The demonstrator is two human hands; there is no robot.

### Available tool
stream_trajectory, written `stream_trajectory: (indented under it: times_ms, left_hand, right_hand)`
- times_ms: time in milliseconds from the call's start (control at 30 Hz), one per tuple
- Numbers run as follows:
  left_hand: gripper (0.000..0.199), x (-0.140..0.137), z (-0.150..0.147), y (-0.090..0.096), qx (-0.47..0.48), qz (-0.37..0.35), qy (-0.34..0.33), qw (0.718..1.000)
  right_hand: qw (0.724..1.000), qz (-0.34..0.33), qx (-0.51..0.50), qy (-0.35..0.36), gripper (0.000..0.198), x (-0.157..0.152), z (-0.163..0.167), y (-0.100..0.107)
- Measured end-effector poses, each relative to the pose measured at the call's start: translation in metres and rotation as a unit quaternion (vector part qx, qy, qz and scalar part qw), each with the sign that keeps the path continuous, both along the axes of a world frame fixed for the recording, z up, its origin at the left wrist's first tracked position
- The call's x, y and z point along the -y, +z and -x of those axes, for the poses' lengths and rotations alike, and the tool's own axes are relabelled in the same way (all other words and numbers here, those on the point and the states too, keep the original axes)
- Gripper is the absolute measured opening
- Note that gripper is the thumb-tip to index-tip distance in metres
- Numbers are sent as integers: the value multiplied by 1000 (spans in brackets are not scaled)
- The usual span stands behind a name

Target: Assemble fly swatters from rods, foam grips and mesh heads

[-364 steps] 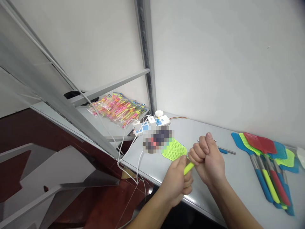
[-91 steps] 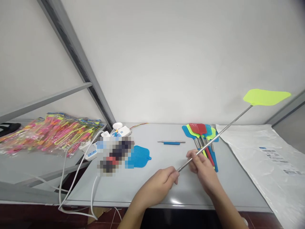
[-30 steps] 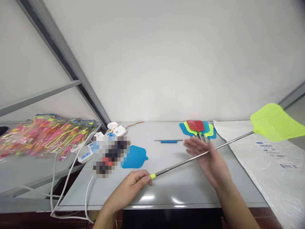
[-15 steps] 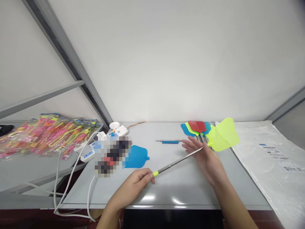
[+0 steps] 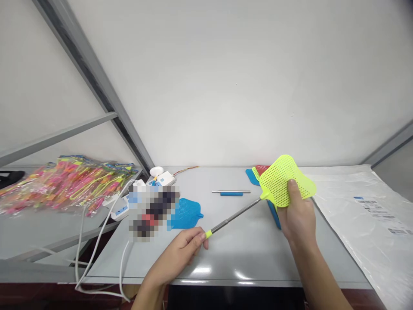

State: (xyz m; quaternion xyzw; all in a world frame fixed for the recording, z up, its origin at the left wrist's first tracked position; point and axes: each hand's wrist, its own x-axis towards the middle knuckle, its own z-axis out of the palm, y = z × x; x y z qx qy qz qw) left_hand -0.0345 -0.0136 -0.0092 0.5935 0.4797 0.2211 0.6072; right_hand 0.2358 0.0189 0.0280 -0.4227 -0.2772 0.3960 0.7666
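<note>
A yellow-green fly swatter [image 5: 280, 183] with a metal telescopic rod is held slanting above the table between both hands. My left hand [image 5: 182, 254] is closed round its yellow-green handle end. With the thumb on its perforated face, my right hand [image 5: 298, 215] grips the swatter's head; the other fingers are behind it. Farther back lie a thin metal rod [image 5: 230, 191] and a blue handle [image 5: 231, 194]. On the left rests a loose blue swatter head [image 5: 186, 213]. Partly hidden behind the held swatter are a red swatter [image 5: 262, 168] and a blue swatter [image 5: 252, 176].
White power strips [image 5: 164, 178] with cables stand at the table's back left, beside a pixelated area. Bagged colourful items [image 5: 74, 185] lie on the far left. A white plastic mailer bag [image 5: 348, 185] with a label covers the right side. A metal frame post [image 5: 93, 77] rises at left.
My right hand has gone from open under the rod to gripping the swatter's head. The head has turned and shifted slightly left. My left hand keeps its hold on the handle.
</note>
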Motion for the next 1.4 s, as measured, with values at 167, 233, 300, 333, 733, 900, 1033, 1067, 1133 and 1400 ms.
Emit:
stream_trajectory:
  times_ms: [167,233,300,333,733,900,1033,1067,1133,1400]
  left_hand:
    - [41,5,-23,0,76,16,12,997]
    - [40,5,-31,-2,112,38,14,993]
    - [39,4,-37,-6,153,83,14,985]
    - [38,4,-41,-9,176,110,16,978]
    - [39,-14,-137,-6,202,-21,-10,979]
    - [31,-31,-153,5,42,-211,-115,970]
    - [30,-49,-136,0,-44,-297,-81,951]
    - [29,-53,-130,-3,-63,-311,-67,946]
    - [28,-61,-117,-10,-97,-329,-39,938]
    - [24,-68,-104,-23,-126,-354,-7,927]
  right_hand:
    - [995,79,53,26,47,21,22,-9]
    - [995,73,55,27,48,20,23,-11]
    - [994,74,62,59,45,16,21,-12]
    - [990,75,73,98,43,15,21,-13]
    - [876,95,452,135,26,22,3,-33]
    - [822,185,538,26,37,10,-55,-24]
    - [687,310,657,-23,42,-11,-94,-22]
    - [660,330,675,-18,41,-18,-101,-24]
    - [634,346,692,-6,38,-31,-112,-28]
    - [580,361,729,35,34,-52,-115,-44]
